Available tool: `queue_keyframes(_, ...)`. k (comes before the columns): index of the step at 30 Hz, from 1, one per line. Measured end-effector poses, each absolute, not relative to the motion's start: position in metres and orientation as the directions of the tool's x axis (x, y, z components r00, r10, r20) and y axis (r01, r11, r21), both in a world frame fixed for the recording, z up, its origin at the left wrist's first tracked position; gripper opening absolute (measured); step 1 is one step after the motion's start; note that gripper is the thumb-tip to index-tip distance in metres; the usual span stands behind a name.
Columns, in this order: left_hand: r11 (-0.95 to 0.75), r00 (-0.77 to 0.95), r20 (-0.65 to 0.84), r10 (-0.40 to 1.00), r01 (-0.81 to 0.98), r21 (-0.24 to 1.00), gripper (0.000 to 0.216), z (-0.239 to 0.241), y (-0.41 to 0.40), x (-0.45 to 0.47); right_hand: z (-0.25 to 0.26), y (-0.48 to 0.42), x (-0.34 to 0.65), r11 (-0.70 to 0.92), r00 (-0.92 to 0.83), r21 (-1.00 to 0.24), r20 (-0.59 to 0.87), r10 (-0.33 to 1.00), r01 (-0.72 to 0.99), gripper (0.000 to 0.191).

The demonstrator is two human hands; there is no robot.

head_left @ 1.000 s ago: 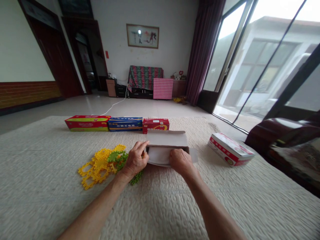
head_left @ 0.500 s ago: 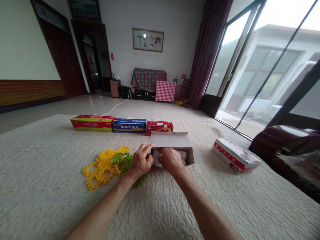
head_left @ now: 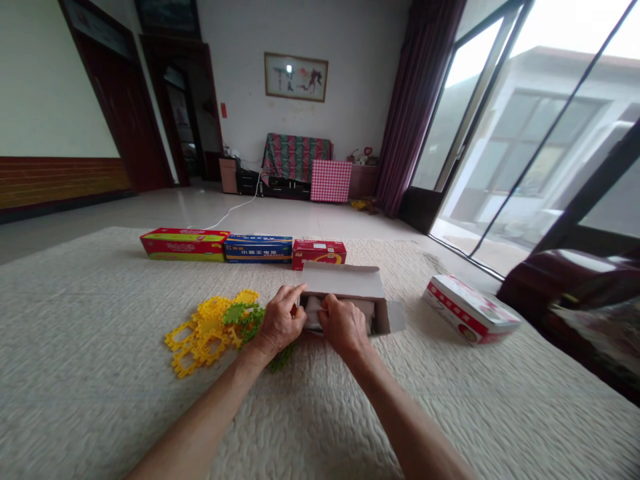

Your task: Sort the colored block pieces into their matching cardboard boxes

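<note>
An open cardboard box [head_left: 350,283] lies on the cream quilted surface [head_left: 100,373], its lid flap raised at the back. My left hand [head_left: 277,323] grips the box's left end, fingers curled over its edge. My right hand [head_left: 343,325] reaches into the box opening, fingers closed on a white bag or sheet [head_left: 363,312] inside it. A pile of yellow and green plastic interlocking pieces [head_left: 215,330] lies just left of my left hand.
Three boxes stand in a row at the far edge: a red and green one [head_left: 184,245], a blue one [head_left: 258,249] and a small red one [head_left: 319,253]. A red and white box [head_left: 470,310] lies to the right. A dark sofa [head_left: 575,293] borders the right side.
The white contents, which stuck out of the box front, now lie inside it. My right hand has shifted left toward my left hand. The box flap at the right has swung outward.
</note>
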State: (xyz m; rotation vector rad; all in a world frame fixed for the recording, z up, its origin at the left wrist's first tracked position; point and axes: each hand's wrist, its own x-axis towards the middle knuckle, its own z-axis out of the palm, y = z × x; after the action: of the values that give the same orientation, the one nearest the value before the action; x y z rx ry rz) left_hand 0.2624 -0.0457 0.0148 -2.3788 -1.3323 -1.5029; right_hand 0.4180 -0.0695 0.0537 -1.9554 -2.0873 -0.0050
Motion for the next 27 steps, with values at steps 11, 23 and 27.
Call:
queue_keyframes(11, -0.641, 0.177, 0.76, 0.625, 0.672, 0.371, 0.05, 0.014, -0.045, 0.262, 0.06, -0.072, 0.424, 0.145, -0.108, -0.22, 0.173, 0.979, 0.965, 0.03)
queue_keyframes(23, -0.66, 0.186, 0.768, 0.613, 0.656, 0.368, 0.051, 0.013, -0.046, 0.262, 0.074, -0.08, 0.464, 0.016, -0.001, -0.118, 0.128, 0.992, 0.993, 0.023)
queue_keyframes(27, -0.667, 0.201, 0.773, 0.602, 0.658, 0.349, 0.053, 0.013, -0.046, 0.263, 0.06, -0.078, 0.469, 0.049, -0.031, -0.163, 0.106, 0.994, 0.985, 0.028)
